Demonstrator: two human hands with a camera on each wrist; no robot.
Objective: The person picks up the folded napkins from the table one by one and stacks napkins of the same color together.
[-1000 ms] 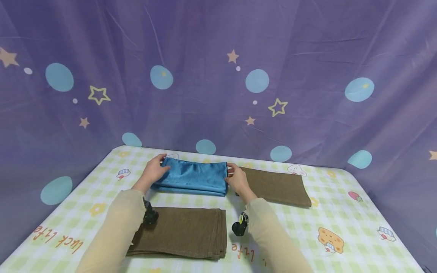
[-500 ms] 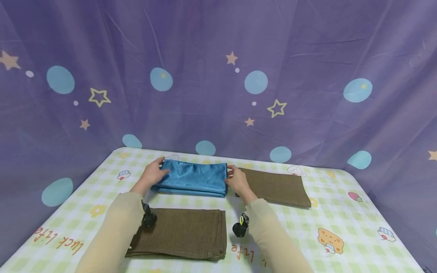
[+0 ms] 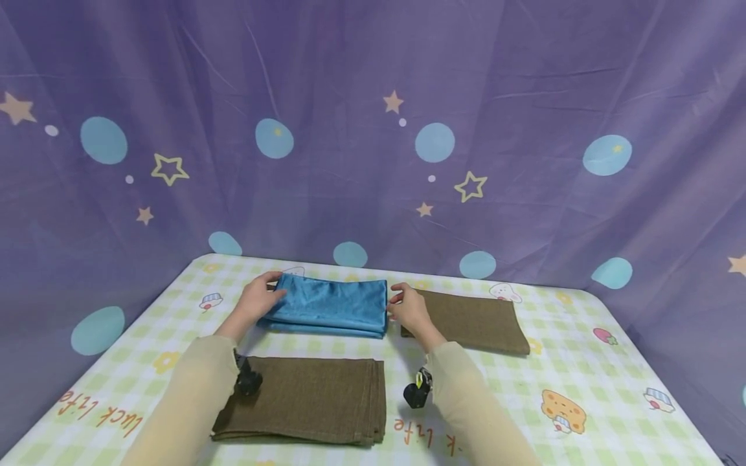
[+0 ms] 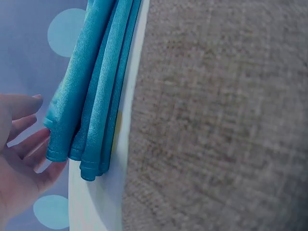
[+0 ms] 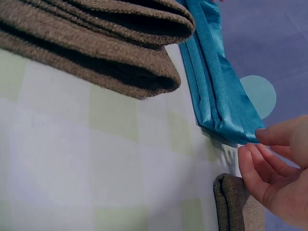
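Observation:
A folded shiny blue cloth (image 3: 329, 307) lies in layers on the table in the head view. My left hand (image 3: 256, 301) is at its left end, fingers loosely spread; the left wrist view shows the fingers (image 4: 33, 144) beside the folded edges, some partly behind them. At the opposite end is my right hand (image 3: 411, 310), its thumb and fingertips (image 5: 252, 154) by the corner of the blue cloth. Whether they still touch it cannot be told. Neither hand grips the cloth.
A folded brown cloth (image 3: 309, 398) lies in front of the blue one, partly under the left forearm. Another brown cloth (image 3: 478, 321) lies to the right, beyond the right hand. A checked tablecloth (image 3: 583, 362) covers the table, and a purple curtain (image 3: 350, 200) hangs behind.
My right hand has drawn slightly right, off the blue cloth's end. The left hand has shifted slightly left and nearer. The blue cloth stays almost where it was.

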